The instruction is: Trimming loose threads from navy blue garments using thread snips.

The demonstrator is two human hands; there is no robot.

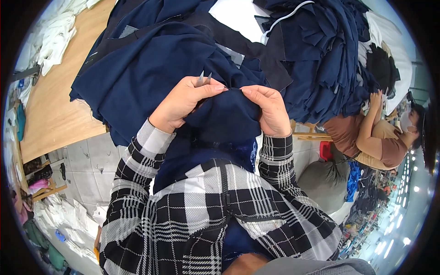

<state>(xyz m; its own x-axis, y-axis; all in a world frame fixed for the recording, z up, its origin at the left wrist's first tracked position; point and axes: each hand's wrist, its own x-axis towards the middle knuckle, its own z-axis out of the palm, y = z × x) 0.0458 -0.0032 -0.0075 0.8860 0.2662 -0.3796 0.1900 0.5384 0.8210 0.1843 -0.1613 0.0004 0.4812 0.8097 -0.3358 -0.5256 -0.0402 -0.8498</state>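
My left hand (185,98) pinches the edge of a navy fabric piece (224,117) between thumb and forefinger. Tucked in that same hand is a pair of pointed metal thread snips (204,80), the two blade tips sticking up past the fingers and slightly apart. A short way to the right, my right hand (269,105) pinches the same edge, thumb on top. Between the hands the edge is held up, and the cloth hangs down toward my lap. Beyond lies a heap of navy cloth (151,68) on the table; the snips' handles are hidden in my palm.
The wooden table (55,110) runs along the left. A tall stack of navy pieces (316,59) with a white cord (286,16) stands at the right. Past it a masked co-worker (380,137) handles cloth. White garments (68,229) lie at the lower left, a grey sack (323,185) at right.
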